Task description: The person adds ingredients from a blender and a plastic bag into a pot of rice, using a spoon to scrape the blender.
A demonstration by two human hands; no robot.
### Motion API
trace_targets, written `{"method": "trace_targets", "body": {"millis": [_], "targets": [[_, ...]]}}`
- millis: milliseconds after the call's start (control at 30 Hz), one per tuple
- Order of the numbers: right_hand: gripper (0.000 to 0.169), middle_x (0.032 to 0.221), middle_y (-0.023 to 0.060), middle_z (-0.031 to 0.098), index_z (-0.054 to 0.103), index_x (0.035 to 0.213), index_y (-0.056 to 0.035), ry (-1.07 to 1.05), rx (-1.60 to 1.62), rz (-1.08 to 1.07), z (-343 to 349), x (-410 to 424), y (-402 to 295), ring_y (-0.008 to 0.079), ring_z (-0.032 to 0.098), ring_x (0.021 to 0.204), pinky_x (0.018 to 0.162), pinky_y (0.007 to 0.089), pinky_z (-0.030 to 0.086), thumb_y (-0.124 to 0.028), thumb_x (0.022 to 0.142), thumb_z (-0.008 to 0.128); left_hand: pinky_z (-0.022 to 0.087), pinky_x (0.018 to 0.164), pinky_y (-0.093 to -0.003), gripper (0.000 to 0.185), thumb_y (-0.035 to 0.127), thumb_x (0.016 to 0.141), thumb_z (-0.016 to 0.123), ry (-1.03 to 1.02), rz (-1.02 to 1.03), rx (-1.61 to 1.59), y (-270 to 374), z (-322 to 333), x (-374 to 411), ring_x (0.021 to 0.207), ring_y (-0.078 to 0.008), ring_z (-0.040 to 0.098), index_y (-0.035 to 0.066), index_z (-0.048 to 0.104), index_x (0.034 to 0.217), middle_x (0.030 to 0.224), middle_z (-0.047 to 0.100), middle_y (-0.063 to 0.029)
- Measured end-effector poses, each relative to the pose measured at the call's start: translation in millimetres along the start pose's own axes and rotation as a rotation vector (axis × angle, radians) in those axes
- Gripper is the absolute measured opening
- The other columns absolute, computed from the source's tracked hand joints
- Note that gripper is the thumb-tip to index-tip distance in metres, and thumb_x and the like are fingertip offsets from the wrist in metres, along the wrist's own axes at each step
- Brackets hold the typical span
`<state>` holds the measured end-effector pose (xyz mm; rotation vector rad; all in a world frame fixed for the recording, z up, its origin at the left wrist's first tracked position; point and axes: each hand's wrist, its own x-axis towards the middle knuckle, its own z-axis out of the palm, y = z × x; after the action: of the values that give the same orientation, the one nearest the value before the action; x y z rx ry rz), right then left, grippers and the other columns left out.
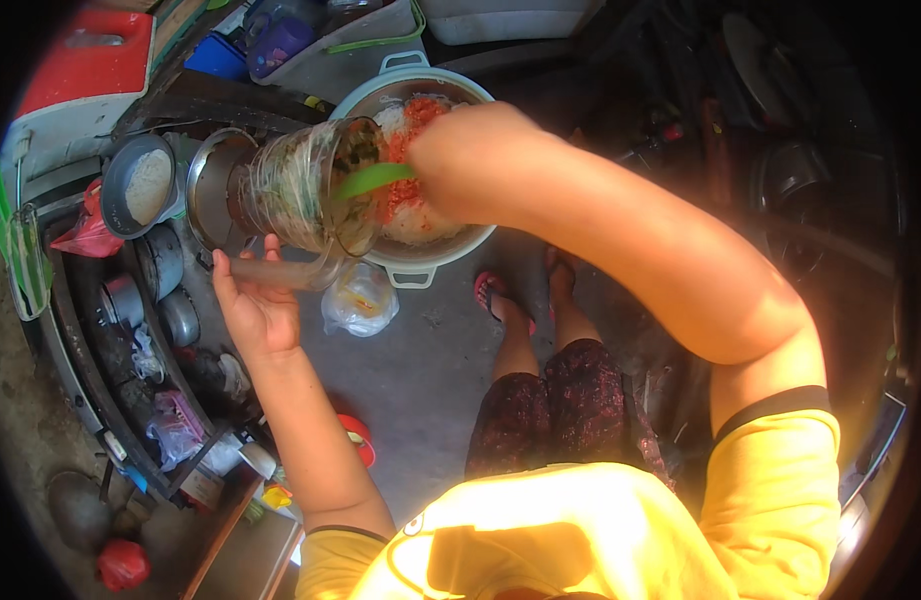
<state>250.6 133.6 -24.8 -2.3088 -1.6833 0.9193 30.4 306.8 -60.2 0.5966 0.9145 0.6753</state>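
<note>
A clear blender jar (291, 187), its side wrapped in clear film or tape, lies tilted on its side with its mouth over a large basin (464, 244). My left hand (261, 315) grips the jar by its handle (284, 274). Held in my right hand (468, 161), a green utensil (374, 178) reaches into the jar's mouth; its tip is hard to make out. Dark green bits cling inside the jar. Red paste (426, 112) lies over pale strands, likely noodles (391, 120), in the basin. My right hand hides part of the basin.
On the left, a grey pan with white powder (149, 187) stands near a metal pot (205, 176). A shelf (164, 390) holds pots and bags. A knotted plastic bag (360, 300) lies by the basin. A red container (359, 439) sits beside my left arm. Crates (340, 45) stand behind.
</note>
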Motion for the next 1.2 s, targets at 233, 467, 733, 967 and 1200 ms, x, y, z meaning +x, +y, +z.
{"method": "trace_targets", "body": {"millis": [233, 467, 733, 967, 1200], "targets": [[0.016, 0.07, 0.0126, 0.063, 0.065, 0.081, -0.0041, 0.074, -0.063, 0.057, 11, -15, 7, 0.0289, 0.063, 0.068, 0.059, 0.0381, 0.05, -0.012, 0.069, 0.059, 0.055, 0.072, -0.0325, 0.026, 0.028, 0.083, 0.062, 0.02, 0.046, 0.042, -1, 0, 0, 0.088, -0.0301, 0.06, 0.007, 0.049, 0.092, 0.081, 0.056, -0.0049], [0.014, 0.07, 0.0126, 0.062, 0.062, 0.081, -0.0027, 0.03, -0.144, -0.012, 24, -35, 16, 0.0283, 0.063, 0.069, 0.059, 0.0385, 0.049, -0.006, 0.069, 0.056, 0.055, 0.073, -0.0327, 0.03, 0.029, 0.083, 0.06, 0.115, 0.114, 0.045, -1, -9, 1, 0.09, -0.0278, 0.059, 0.004, 0.048, 0.095, 0.085, 0.056, -0.0072], [0.022, 0.076, 0.0142, 0.061, 0.06, 0.095, -0.0042, 0.425, 0.054, 0.125, 57, -71, 57, 0.0308, 0.061, 0.07, 0.06, 0.0408, 0.049, -0.016, 0.077, 0.054, 0.056, 0.066, -0.0292, 0.03, 0.024, 0.087, 0.048, -0.139, -0.485, -0.698, 3, -51, -1, 0.087, -0.0203, 0.06, -0.002, 0.049, 0.102, 0.101, 0.056, -0.0139], [0.03, 0.086, 0.0181, 0.063, 0.06, 0.103, -0.0032, 0.462, 0.728, 0.083, 25, -75, 25, 0.0341, 0.06, 0.081, 0.07, 0.0388, 0.047, -0.023, 0.082, 0.053, 0.056, 0.06, -0.0253, 0.023, 0.021, 0.084, 0.05, -0.098, -0.269, -0.573, -5, -73, -3, 0.076, -0.0178, 0.061, 0.0, 0.054, 0.094, 0.091, 0.061, -0.0094], [0.031, 0.069, 0.0221, 0.057, 0.057, 0.079, 0.004, 0.208, 0.773, -0.093, 17, -17, -43, 0.0349, 0.058, 0.066, 0.065, 0.0426, 0.046, -0.022, 0.086, 0.041, 0.055, 0.06, -0.0261, 0.026, 0.026, 0.086, 0.045, -0.018, -0.085, -0.334, -20, -54, -9, 0.081, -0.0163, 0.061, 0.005, 0.055, 0.097, 0.092, 0.061, -0.0061]]}}
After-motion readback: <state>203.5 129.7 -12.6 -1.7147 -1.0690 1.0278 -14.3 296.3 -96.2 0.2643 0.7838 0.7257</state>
